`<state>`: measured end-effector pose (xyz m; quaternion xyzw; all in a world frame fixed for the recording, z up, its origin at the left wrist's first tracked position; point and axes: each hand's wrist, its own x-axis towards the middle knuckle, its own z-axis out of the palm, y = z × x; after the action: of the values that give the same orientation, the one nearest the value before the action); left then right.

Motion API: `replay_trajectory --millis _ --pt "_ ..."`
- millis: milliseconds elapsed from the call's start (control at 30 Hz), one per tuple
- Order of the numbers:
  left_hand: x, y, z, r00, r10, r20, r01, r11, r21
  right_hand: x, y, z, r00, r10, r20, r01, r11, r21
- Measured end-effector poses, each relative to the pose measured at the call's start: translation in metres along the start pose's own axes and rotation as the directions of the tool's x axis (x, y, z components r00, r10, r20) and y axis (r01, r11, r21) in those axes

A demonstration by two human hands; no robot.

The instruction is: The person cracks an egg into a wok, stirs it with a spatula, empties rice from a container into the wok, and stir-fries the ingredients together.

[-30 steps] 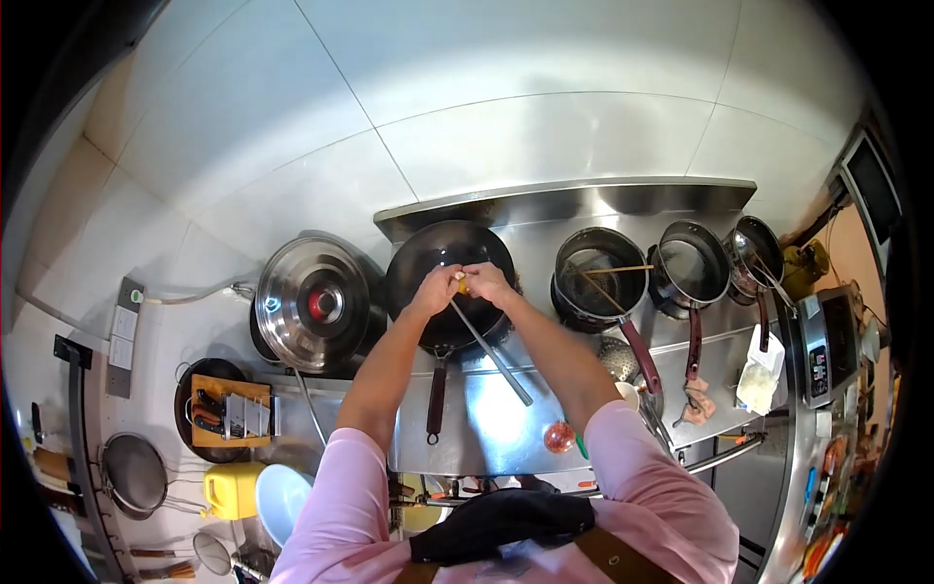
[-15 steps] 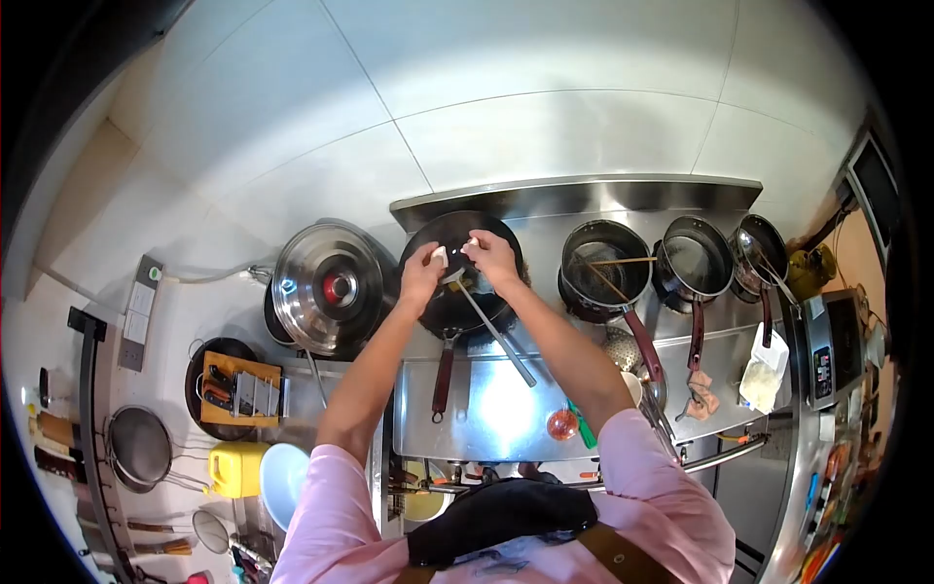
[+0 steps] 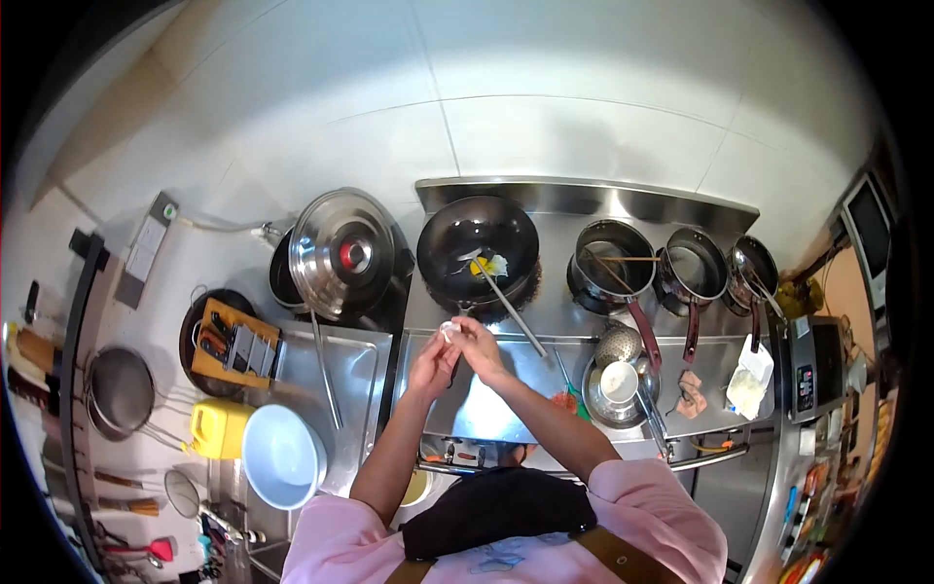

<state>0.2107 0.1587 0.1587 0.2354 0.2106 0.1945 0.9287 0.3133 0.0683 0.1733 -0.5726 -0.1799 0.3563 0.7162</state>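
Observation:
My left hand (image 3: pixel 435 370) and my right hand (image 3: pixel 478 350) are together over the steel counter, just in front of the wok (image 3: pixel 477 219). Pale eggshell (image 3: pixel 449 330) shows at the fingertips of both hands, which are closed around it. A cracked egg (image 3: pixel 484 266), yellow yolk with white around it, lies in the dark wok. Beside the egg rests the head of a long-handled metal utensil (image 3: pixel 511 309), its handle leaning over the rim towards me. The wok's own handle is mostly hidden behind my hands.
Saucepans (image 3: pixel 613 255) with dark red handles stand right of the wok. On the left are a lidded pot (image 3: pixel 331 282), a knife block (image 3: pixel 233 346), a yellow jug (image 3: pixel 216 428) and a pale blue basin (image 3: pixel 282 457). A steel bowl (image 3: pixel 608 414) holding ladles sits front right.
Both hands have drawn back from above the wok towards me and come together, bringing the eggshell along. The egg in the wok is now plainly visible. The camera view has shifted slightly.

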Motion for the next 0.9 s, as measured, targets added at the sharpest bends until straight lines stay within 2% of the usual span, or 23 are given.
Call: replay_trajectory --millis 67,133,200,300,333,400,433,467,533,600,667,733,833,867,900 --pt "-0.029 0.001 -0.014 0.999 0.024 -0.028 -0.026 0.997 -0.072 -0.024 0.0 0.01 0.992 0.06 0.112 -0.05 0.995 -0.09" --pt "-0.065 0.0 -0.02 0.997 0.048 -0.056 -0.056 0.988 -0.143 -0.048 -0.003 0.024 0.986 0.031 0.163 0.016 0.961 -0.276" --pt "-0.091 0.001 -0.032 0.994 0.074 -0.08 -0.091 0.968 -0.232 -0.065 -0.004 0.034 0.968 -0.031 0.25 0.165 0.828 -0.535" --pt "-0.134 0.002 -0.052 0.99 0.12 -0.072 -0.136 0.944 -0.3 -0.098 -0.016 0.053 0.888 -0.101 0.449 0.389 0.685 -0.616" --pt "-0.15 0.002 -0.055 0.986 0.159 -0.054 -0.168 0.947 -0.274 -0.106 -0.01 0.056 0.838 -0.182 0.514 0.493 0.655 -0.573" --pt "-0.181 0.001 -0.053 0.975 0.215 -0.054 -0.222 0.934 -0.28 -0.129 -0.012 0.065 0.822 -0.125 0.556 0.46 0.72 -0.52" --pt "-0.2 0.003 -0.05 0.97 0.236 -0.064 -0.244 0.916 -0.318 -0.138 -0.011 0.069 0.832 -0.006 0.554 0.31 0.834 -0.457" --pt "-0.215 -0.001 -0.056 0.96 0.262 -0.099 -0.28 0.894 -0.35 -0.141 -0.001 0.07 0.805 0.093 0.586 0.201 0.887 -0.417" --pt "-0.249 -0.006 -0.065 0.942 0.312 -0.122 -0.335 0.863 -0.378 -0.156 -0.001 0.083 0.784 0.25 0.568 -0.116 0.958 -0.262" --pt "-0.287 -0.015 -0.078 0.913 0.359 -0.195 -0.408 0.826 -0.388 -0.168 0.002 0.096 0.699 0.39 0.599 -0.423 0.901 -0.094" --pt "-0.327 -0.027 -0.086 0.869 0.423 -0.255 -0.491 0.797 -0.352 -0.177 0.012 0.108 0.598 0.505 0.622 -0.618 0.785 -0.043" --pt "-0.369 -0.047 -0.095 0.807 0.482 -0.342 -0.582 0.748 -0.319 -0.188 0.028 0.121 0.477 0.558 0.679 -0.701 0.707 -0.089" --pt "-0.431 -0.102 -0.102 0.628 0.595 -0.502 -0.768 0.578 -0.275 -0.214 0.063 0.136 0.282 0.634 0.72 -0.781 0.588 -0.212" --pt "-0.452 -0.125 -0.104 0.57 0.597 -0.564 -0.81 0.525 -0.263 -0.222 0.077 0.14 0.24 0.672 0.7 -0.783 0.56 -0.269" --pt "-0.477 -0.148 -0.095 0.502 0.593 -0.629 -0.852 0.463 -0.244 -0.23 0.091 0.142 0.149 0.672 0.726 -0.79 0.522 -0.322"
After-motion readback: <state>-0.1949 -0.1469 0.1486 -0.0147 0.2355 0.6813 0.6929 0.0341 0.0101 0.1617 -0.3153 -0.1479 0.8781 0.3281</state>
